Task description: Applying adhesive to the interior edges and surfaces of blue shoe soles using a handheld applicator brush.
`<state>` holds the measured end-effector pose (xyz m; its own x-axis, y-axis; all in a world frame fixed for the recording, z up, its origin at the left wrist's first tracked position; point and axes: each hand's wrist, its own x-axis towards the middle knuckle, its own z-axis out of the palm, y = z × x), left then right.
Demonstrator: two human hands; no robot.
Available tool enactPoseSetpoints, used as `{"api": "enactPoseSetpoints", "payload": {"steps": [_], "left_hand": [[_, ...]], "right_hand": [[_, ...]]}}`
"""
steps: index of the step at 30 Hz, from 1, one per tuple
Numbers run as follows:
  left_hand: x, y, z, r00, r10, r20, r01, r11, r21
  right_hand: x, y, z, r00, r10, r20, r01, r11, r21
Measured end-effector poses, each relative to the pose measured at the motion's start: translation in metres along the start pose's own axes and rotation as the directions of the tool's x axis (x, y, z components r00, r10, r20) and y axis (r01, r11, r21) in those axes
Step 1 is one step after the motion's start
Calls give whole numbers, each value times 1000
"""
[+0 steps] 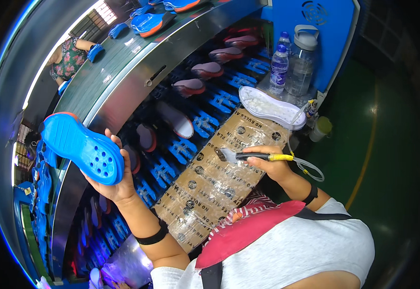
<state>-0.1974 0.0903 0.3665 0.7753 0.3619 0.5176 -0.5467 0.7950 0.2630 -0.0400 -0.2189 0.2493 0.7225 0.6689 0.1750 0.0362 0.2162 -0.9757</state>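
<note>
My left hand (119, 189) grips a blue shoe-sole-shaped piece (77, 142) by its heel end, fingers behind it and thumb at its edge. Several round holes mark that heel, ridges cross the broad end, and a thin red-orange rim shows there. In my right hand (272, 166) is a brush (251, 156) with a dark handle and yellow rear. Its pale bristles hover over or touch the cardboard (210, 188); I cannot tell which. A clear tube (311, 166) loops from the brush's rear end. Beyond lies a white sole-shaped tray (272, 108) with whitish residue inside.
A conveyor belt (111, 65) with blue and orange shoe pieces (147, 24) curves along the left. Beneath it, racks hold several soles (207, 70) over blue supports. Two bottles (278, 70) and a clear jug (302, 62) stand beside a blue panel (330, 53). Another person (72, 58) works across the belt.
</note>
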Motion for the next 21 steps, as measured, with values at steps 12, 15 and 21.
{"api": "enactPoseSetpoints", "payload": {"steps": [12, 15, 21], "left_hand": [[-100, -88, -61, 881, -160, -445, 223, 970, 94], [-131, -111, -71, 845, -276, -457, 334, 941, 51], [-177, -125, -83, 724, -225, -652, 469, 854, 226]], "right_hand": [[16, -44, 35, 975, -159, 157, 173, 982, -80], [29, -57, 62, 865, -418, 277, 479, 852, -211], [40, -39, 109, 704, -667, 245, 703, 605, -374]]}}
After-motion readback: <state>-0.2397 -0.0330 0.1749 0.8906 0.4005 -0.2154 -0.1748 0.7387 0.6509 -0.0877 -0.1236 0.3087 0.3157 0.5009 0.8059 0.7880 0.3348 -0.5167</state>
